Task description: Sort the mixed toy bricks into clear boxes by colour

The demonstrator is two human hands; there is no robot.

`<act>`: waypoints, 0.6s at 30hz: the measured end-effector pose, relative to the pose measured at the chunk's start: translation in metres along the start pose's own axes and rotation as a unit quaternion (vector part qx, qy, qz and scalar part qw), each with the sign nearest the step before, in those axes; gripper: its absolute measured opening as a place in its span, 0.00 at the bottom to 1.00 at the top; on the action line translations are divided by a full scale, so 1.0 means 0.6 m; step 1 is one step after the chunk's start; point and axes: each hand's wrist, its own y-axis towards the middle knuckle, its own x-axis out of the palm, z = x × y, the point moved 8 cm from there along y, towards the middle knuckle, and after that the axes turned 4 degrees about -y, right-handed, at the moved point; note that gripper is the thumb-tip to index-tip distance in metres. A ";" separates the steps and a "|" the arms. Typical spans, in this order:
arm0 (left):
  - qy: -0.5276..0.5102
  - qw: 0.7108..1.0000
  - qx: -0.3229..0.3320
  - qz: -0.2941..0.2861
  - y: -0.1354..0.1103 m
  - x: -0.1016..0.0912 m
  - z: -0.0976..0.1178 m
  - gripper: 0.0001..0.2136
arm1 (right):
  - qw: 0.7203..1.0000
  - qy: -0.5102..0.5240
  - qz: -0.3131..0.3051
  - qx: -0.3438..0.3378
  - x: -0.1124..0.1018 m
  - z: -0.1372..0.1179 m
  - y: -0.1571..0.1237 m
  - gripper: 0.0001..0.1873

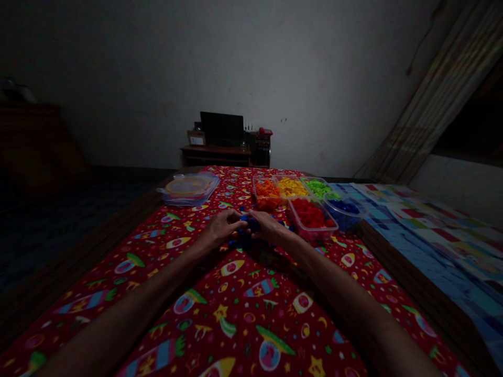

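Note:
Both hands meet over a small cluster of blue plastic pieces [244, 238] at the middle of the table. My left hand [225, 226] has its fingers curled and pinches a blue piece from the left side. From the right, my right hand [269, 226] is closed on the blue pieces, its fingers partly hidden behind the hand. More loose blue pieces lie on the cloth under and beside the hands. In the dim light I cannot make out the exact shape of the pieces or whether they are joined.
Clear tubs of orange pieces [268, 192], yellow pieces [291, 186], green pieces [317, 187], red pieces [312, 213] and blue pieces [343, 206] stand right of the hands. Stacked lids [189, 188] lie at the back left. A red patterned cloth [251, 319] covers the table.

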 end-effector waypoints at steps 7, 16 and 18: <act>0.085 0.996 0.036 0.007 -0.015 0.012 0.044 0.18 | 0.996 0.049 0.070 0.021 -0.058 -0.022 -0.002 0.11; 0.163 0.984 0.071 0.015 -0.016 0.002 0.035 0.15 | 0.844 -0.352 0.404 -0.030 -0.361 -0.076 -0.093 0.13; 0.176 0.981 0.079 0.013 -0.015 0.001 0.032 0.15 | 0.801 -0.408 0.438 0.000 -0.407 -0.062 -0.118 0.14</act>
